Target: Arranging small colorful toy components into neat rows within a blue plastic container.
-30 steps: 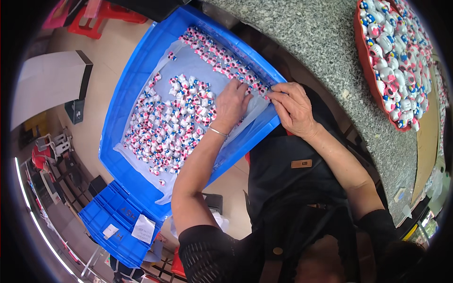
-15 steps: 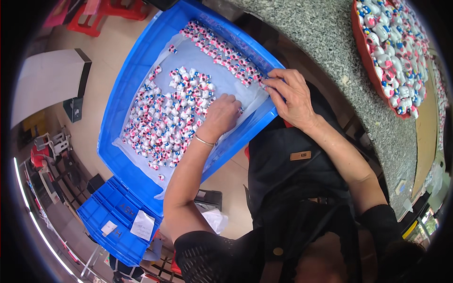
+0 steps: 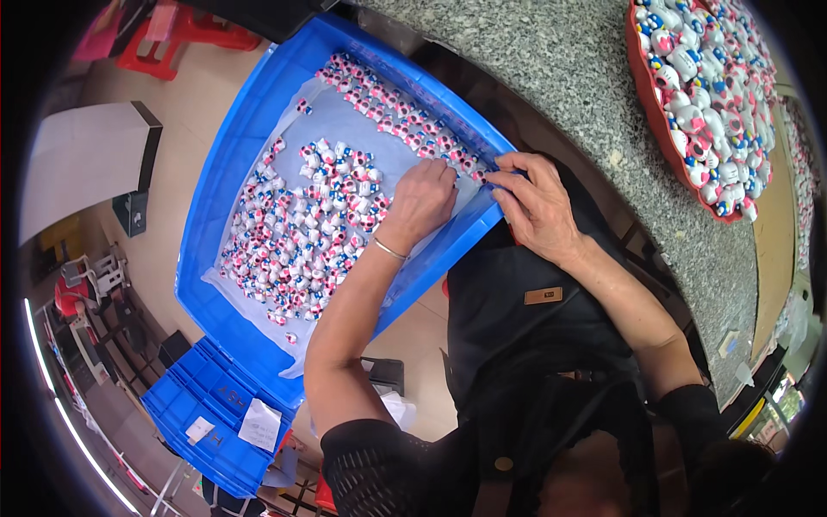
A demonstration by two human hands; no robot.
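Observation:
Small white, pink and blue cat-like figurines lie in a loose heap in a blue plastic crate lined with a thin white sheet. Along the crate's far right wall, more figurines stand packed in rows. My left hand, with a bangle at the wrist, is closed beside the near end of these rows; its fingers hide whatever they hold. Over the crate's right corner reaches my right hand, bent fingers apart, with a fingertip against the last figurine of the row.
A red basin heaped with figurines stands on the speckled stone counter at right. A second blue crate with paper slips is at lower left. Red stools and a grey panel lie beyond.
My left hand has moved up and right, from beside the loose heap to the end of the rows. My right hand stays near the corner, slightly lower. The whole view has shifted a little.

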